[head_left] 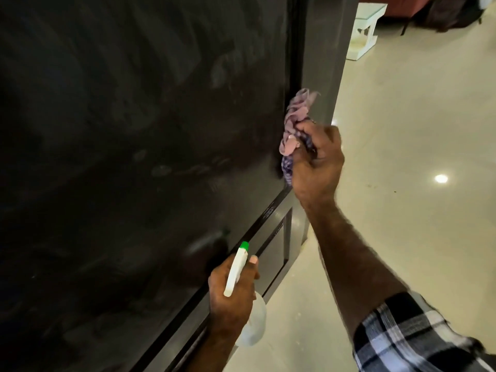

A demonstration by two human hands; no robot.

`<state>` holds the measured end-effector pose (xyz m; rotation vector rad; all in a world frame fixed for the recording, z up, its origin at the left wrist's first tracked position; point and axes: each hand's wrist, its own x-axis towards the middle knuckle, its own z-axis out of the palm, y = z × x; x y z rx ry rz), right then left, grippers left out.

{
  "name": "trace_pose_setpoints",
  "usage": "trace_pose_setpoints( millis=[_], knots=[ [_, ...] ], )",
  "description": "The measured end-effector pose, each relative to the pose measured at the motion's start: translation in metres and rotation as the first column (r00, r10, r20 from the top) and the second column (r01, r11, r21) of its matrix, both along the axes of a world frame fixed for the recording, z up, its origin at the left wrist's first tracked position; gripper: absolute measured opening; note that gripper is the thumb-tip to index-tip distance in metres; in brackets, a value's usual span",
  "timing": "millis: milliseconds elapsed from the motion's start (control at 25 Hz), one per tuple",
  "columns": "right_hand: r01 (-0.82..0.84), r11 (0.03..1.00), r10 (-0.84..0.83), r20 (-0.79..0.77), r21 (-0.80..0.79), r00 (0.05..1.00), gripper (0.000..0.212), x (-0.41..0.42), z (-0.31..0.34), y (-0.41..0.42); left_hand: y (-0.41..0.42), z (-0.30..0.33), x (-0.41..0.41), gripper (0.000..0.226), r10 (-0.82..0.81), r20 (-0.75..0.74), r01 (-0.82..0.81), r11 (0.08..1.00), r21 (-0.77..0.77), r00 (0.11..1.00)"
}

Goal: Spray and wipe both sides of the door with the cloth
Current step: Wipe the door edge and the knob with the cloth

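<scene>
A dark door with a large glossy panel fills the left of the head view, streaked with wet smears. My right hand grips a bunched pink and checked cloth, pressed against the panel's right edge beside the grey door frame strip. Lower down, my left hand holds a white spray bottle with a green nozzle tip, pointed up toward the door's lower rail.
A pale glossy tiled floor stretches to the right of the door, with a ceiling light reflected in it. A white side table stands at the far top right, with dark furniture behind it.
</scene>
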<state>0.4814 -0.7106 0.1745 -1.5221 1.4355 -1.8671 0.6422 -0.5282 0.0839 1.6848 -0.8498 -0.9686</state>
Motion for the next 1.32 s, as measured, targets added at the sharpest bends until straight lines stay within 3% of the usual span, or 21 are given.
trace_pose_setpoints(
  millis=[80,160,240,320,400,440,520,600,720,840,960,1080,1200,1320],
  knots=[
    [0.019,0.998,-0.013,-0.104,0.057,0.994,0.031,0.0,-0.038,0.012,-0.004,0.003,0.001,0.056,-0.011,-0.001,0.011,1.0,-0.016,1.0],
    [-0.034,0.935,0.061,-0.065,0.353,0.996,0.031,0.0,-0.081,0.033,-0.003,0.009,0.0,0.054,-0.025,-0.011,0.025,0.999,-0.022,1.0],
    [-0.033,0.856,0.04,-0.002,0.516,0.999,0.028,-0.001,-0.079,0.033,-0.003,0.011,-0.001,0.056,-0.04,0.005,0.04,0.999,-0.014,0.999],
    [-0.023,0.926,0.015,0.025,0.376,1.0,0.024,0.003,-0.043,0.019,-0.003,0.007,0.0,0.064,-0.026,0.012,0.026,1.0,0.003,1.0],
    [-0.044,0.991,0.034,0.08,0.124,0.996,0.034,0.012,-0.002,0.013,-0.004,0.004,0.002,0.068,-0.003,0.019,0.003,1.0,0.014,1.0],
    [-0.036,0.996,0.029,0.095,0.079,0.995,0.038,0.015,-0.001,0.012,-0.003,0.005,0.001,0.065,-0.006,0.027,0.006,1.0,0.013,1.0],
    [-0.045,0.987,0.028,0.113,0.153,0.993,0.043,0.021,-0.04,0.021,0.002,0.01,0.007,0.05,-0.052,0.037,0.053,0.998,-0.022,0.998],
    [-0.175,0.93,0.069,0.315,0.322,0.946,0.04,0.027,-0.097,0.039,0.014,0.015,0.018,0.036,-0.078,0.036,0.08,0.996,-0.04,0.996],
    [-0.198,0.807,-0.069,0.421,0.556,0.904,0.044,0.049,-0.147,0.065,0.042,0.01,0.038,0.02,-0.018,0.036,0.018,1.0,0.017,0.999],
    [-0.238,0.83,0.01,0.413,0.505,0.911,0.046,0.107,-0.166,0.139,0.079,0.009,0.055,0.014,0.086,0.042,-0.089,0.993,0.081,0.995],
    [-0.421,0.816,0.31,0.316,0.396,0.897,0.038,0.137,-0.163,0.225,0.111,0.008,0.08,0.013,0.128,0.06,-0.134,0.986,0.103,0.99],
    [-0.449,0.84,0.395,0.225,0.304,0.891,0.022,0.116,-0.152,0.176,0.145,0.014,0.108,0.016,0.101,0.076,-0.106,0.992,0.075,0.992],
    [-0.252,0.895,0.139,0.307,0.368,0.942,0.029,0.089,-0.116,0.112,0.18,0.023,0.124,0.009,0.158,0.042,-0.161,0.982,0.094,0.987],
    [-0.191,0.901,0.026,0.391,0.39,0.92,0.029,0.135,-0.098,0.163,0.229,0.015,0.15,0.013,0.228,-0.012,-0.227,0.972,0.059,0.973]
  ],
)
